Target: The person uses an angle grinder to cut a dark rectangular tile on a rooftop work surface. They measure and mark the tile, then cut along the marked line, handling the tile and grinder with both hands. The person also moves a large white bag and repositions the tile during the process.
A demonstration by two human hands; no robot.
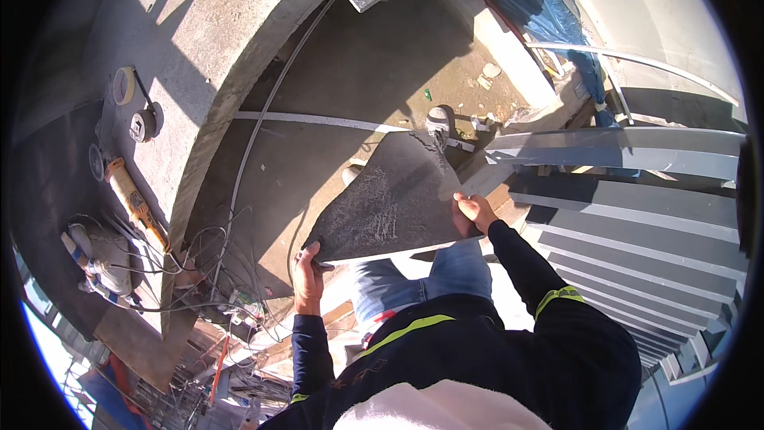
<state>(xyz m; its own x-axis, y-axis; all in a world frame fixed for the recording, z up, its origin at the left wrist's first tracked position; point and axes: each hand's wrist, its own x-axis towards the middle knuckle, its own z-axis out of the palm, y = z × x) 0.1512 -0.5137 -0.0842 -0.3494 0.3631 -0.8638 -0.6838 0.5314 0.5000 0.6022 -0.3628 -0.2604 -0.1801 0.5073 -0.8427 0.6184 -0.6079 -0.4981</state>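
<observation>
A person holds a dark stone slab (390,199) in both bare hands, out in front of the body above the knees. The left hand (307,272) is closed around the slab's near left corner, thumb on top and fingers beneath. The right hand (473,213) is closed on the slab's right edge, its fingers curled over the rim. The slab is roughly triangular, its pale cut edge facing the person, its far tip pointing toward a small round tool (438,121) lying on the shaded floor. A curved concrete wall (215,40) rises to the left; on its top lie an orange power tool (134,201), a roll of tape (123,85) and a tangle of cables (199,255). Grey steps (637,215) descend to the right, bordered by a metal rail (637,60) and a blue tarpaulin (549,8).
</observation>
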